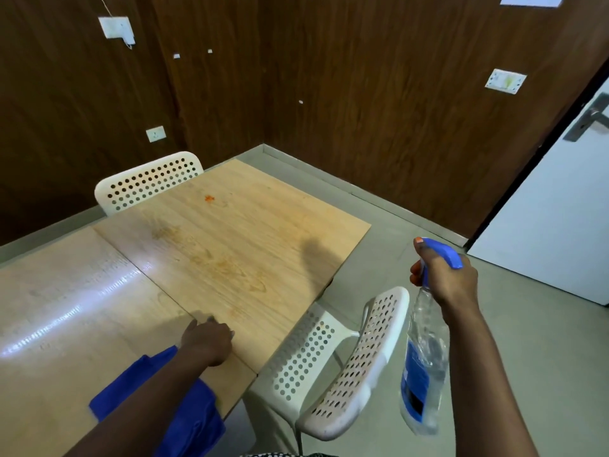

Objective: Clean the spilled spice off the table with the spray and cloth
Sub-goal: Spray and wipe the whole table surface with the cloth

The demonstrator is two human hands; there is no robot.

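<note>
Orange spice (209,198) dots the far tabletop (230,245). Right hand (443,278) grips the spray (425,364) off its edge; left hand (207,341), fingers curled, rests by the cloth (194,413).

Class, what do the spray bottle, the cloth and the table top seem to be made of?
Spray bottle: clear plastic, apparently, see-through body, blue trigger head. Cloth: soft blue fabric, rumpled folds, perhaps microfibre. Table: light wood-grain top with glossy reflections, probably laminate rather than solid wood.
</note>
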